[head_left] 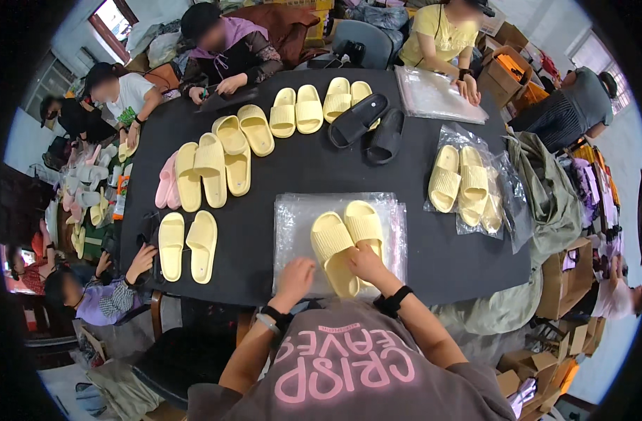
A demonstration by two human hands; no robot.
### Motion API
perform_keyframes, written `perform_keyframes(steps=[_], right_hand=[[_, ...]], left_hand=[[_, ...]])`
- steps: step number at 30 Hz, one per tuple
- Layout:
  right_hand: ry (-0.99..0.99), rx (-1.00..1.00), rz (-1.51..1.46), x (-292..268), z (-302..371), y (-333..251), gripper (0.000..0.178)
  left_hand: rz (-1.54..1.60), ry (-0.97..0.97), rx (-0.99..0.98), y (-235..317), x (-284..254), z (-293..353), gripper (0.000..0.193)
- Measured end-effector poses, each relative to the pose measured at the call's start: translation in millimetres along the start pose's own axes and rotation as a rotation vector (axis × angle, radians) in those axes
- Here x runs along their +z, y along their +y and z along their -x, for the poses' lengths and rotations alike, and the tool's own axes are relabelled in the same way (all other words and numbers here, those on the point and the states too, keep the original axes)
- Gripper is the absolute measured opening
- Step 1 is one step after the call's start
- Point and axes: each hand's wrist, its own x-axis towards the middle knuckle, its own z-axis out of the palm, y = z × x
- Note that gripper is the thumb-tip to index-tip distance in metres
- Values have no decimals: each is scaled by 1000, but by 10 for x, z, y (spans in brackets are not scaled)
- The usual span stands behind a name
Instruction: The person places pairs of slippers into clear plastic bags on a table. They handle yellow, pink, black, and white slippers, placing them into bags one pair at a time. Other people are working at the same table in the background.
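Observation:
A pair of pale yellow slippers (pixel 333 237) with ribbed straps lies in front of me on a stack of clear plastic bags (pixel 293 217). My right hand (pixel 373 265) is closed on the pair, its fingers at the inner edges between the two slippers. To the left of them, my left hand (pixel 297 277) is curled over the bags and apart from the slippers. Whether it pinches anything is hidden. Further left, another pair of yellow slippers (pixel 202 245) lies side by side, soles down.
Several yellow slippers (pixel 210 165) curve along the far left of the black table (pixel 314 172), near a pink pair (pixel 168 181) and black slippers (pixel 385 137). Bagged slippers (pixel 473 182) lie at right. Co-workers sit around; one rests hands on a bag stack (pixel 433 95).

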Motion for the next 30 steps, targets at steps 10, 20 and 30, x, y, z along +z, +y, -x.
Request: perform_keyframes(steps=[10,20,30], right_hand=[[-19,-175,-221,-105,230,170,29],[143,-241,-415,-275,551,403,32],[162,183,-362,190,773,948,39]], left_hand=[[-168,15,199,495,226,-588,25],[-210,-144,295,268,590,-719,8],[186,-130,94,414,-47,-712,13]])
